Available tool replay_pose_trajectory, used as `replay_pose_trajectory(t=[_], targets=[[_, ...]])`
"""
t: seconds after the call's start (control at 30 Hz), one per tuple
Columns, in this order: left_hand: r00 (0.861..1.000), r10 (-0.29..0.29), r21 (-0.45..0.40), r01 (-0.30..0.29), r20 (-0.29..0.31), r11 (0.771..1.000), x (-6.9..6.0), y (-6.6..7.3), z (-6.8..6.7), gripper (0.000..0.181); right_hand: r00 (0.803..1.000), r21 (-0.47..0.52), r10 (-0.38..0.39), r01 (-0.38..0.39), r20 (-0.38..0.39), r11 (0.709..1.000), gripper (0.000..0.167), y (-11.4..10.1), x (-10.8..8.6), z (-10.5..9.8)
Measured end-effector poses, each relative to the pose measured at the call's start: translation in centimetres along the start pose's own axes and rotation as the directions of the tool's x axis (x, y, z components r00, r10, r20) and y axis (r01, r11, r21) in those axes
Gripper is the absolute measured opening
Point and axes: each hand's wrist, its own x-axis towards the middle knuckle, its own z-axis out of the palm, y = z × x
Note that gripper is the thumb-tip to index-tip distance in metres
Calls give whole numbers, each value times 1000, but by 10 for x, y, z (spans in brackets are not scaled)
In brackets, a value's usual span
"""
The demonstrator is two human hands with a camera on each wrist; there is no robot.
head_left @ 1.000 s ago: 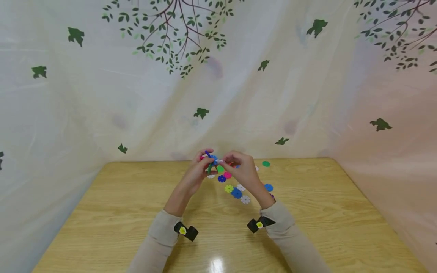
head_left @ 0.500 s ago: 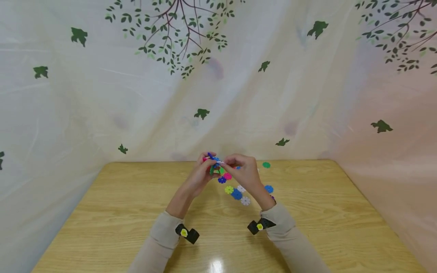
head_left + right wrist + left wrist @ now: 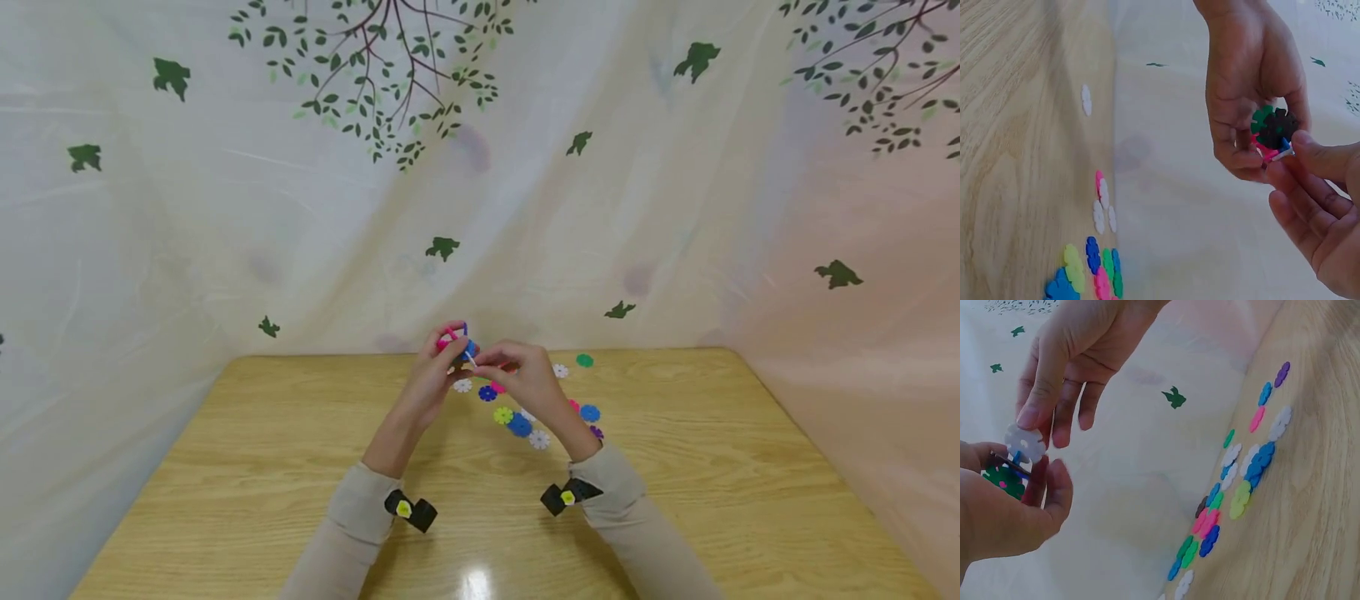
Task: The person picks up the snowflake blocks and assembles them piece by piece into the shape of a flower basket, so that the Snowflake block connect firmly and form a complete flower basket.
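My left hand (image 3: 427, 387) holds a small cluster of interlocked plastic snowflake discs above the table's far edge. A green disc (image 3: 1002, 482), a black disc (image 3: 1277, 129) and some pink and blue parts show in that cluster. With thumb and fingers, my right hand (image 3: 528, 385) pinches a white snowflake disc (image 3: 1025, 444), which touches a blue disc (image 3: 468, 348) of the cluster. In the right wrist view the white disc appears edge-on between my two hands. Fingers hide part of the cluster, so how fully the white disc is slotted in cannot be told.
Loose snowflake discs lie on the wooden table (image 3: 300, 467) beneath and right of my hands, including a yellow disc (image 3: 503, 415), a blue disc (image 3: 520, 425) and a green disc (image 3: 585, 360). A leaf-patterned curtain (image 3: 337, 250) hangs behind the table.
The cluster has been turned in my left hand: green showed below it earlier, and pink now shows at its top. The white disc now points down to the right, still pinched by my right hand.
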Motion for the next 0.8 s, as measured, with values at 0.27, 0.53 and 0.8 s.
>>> replay_pose_trajectory(t=[0.27, 0.53, 0.8], targets=[[999, -13, 25, 12, 36, 1000, -1, 6, -4, 38, 965, -33, 70, -64, 252, 997, 9, 5, 0, -18], [999, -37, 3, 37, 22, 999, 0, 9, -8, 37, 781, -227, 233, -120, 579, 967, 13, 28, -8, -36], [998, -58, 26, 57, 39, 998, -1, 12, -9, 38, 707, -505, 456, -160, 541, 848, 22, 46, -28, -43]])
